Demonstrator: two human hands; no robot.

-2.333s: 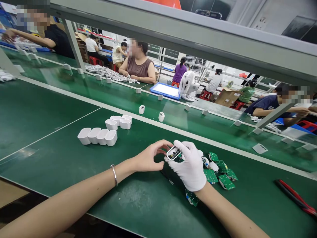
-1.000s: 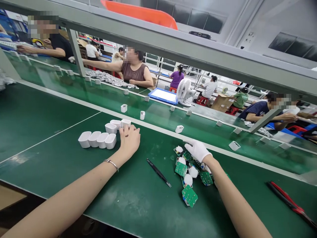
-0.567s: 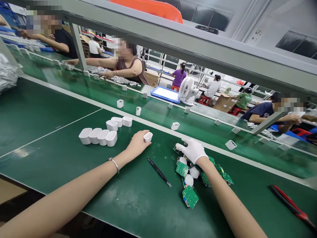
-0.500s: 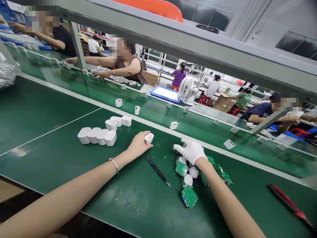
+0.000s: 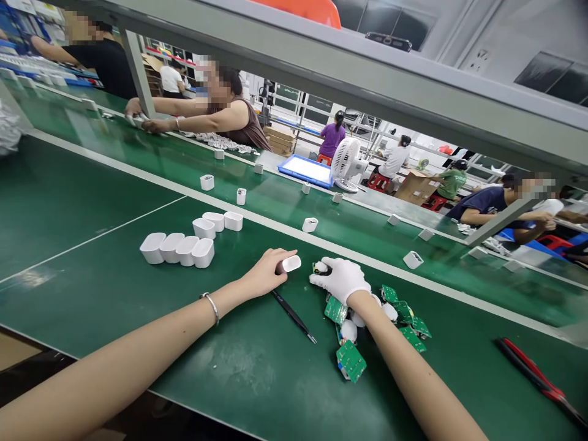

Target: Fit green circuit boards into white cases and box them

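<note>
While a white plastic open-topped cup (image 5: pixel 291 264) is being grasped, tilted, in the bare left hand (image 5: pixel 265 273), a small green, black and white circuit-board unit (image 5: pixel 321 267) is being pinched near it by the white-gloved right hand (image 5: pixel 343 280), cup and unit not touching. This pair is apparently being readied, not yet joined. White plastic housings with dark contents (image 5: pixel 310 225) are being seen on the glossy green strip (image 5: pixel 367 231) beyond, seemingly filled already; seven matching white cups (image 5: pixel 203 254) and a loose heap of square green circuit boards (image 5: pixel 351 361) are being judged as work left. Much of the pinched unit is being covered by the gloved hand, part of the heap is being hidden by the right forearm (image 5: pixel 408 361), the farther housings are being shown too small to read, and the red-and-black-handled pliers (image 5: pixel 549 390) are being cut off at right.
</note>
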